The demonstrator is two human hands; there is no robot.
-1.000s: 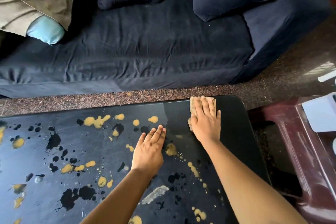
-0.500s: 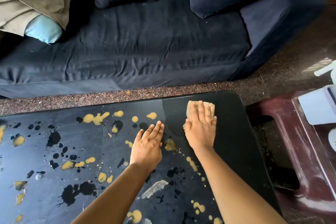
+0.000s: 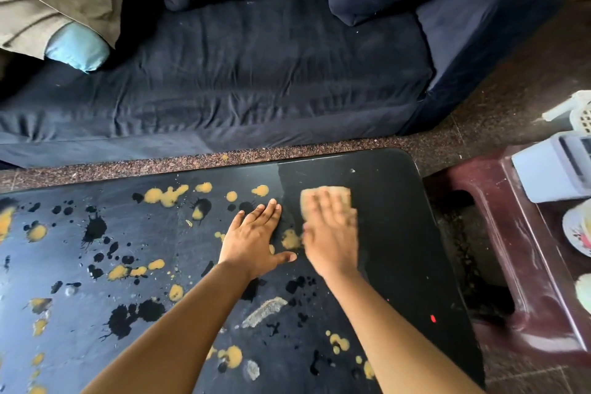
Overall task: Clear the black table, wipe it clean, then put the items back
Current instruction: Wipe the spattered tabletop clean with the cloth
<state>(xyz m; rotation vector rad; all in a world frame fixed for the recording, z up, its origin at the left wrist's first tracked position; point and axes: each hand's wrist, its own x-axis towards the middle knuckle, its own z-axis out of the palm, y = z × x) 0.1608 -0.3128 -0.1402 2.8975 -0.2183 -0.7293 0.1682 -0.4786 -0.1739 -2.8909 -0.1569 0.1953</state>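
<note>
Nearest the person, the glossy black rectangular table is carrying yellow-ochre splashes and black blots across its near and left parts. Further in, the left hand is lying flat on the tabletop as before, fingers straight and together, though its thumb is now swinging out to the side. Just beside it, the right hand, blurred by motion, is pressing straight fingers onto the tan folded cloth. A second ago the cloth was at the far edge; it is now sliding back towards the person. The far right corner is looking bare and glossy, so wiping is probably just starting.

To the right, a maroon plastic stool is bearing a pale grey box and a flowered white plate. Beyond it a white lattice basket is showing only its edge, contents hidden. Farthest, a dark navy fabric sofa is standing.
</note>
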